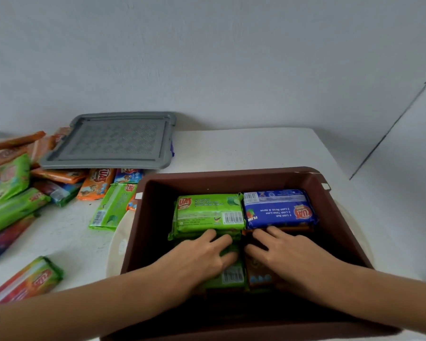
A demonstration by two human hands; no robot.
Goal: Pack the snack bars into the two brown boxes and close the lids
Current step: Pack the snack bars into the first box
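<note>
Table: white, carries everything.
Box: brown, lid off, at the near edge, part filled with bars.
Lid: grey, back left, resting on loose bars.
Loose bars: heaped left of the box.
Green bar, blue bar: side by side in the box.
Left hand: fingers spread flat, pressing green bars in the box.
Right hand: fingers flat on orange bars beside it.

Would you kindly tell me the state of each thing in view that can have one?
brown box, open, partly packed
loose bars, unpacked, heaped on table
grey lid, off, resting on loose bars
left hand, flat on green bars in box
right hand, flat on orange bars in box
</note>
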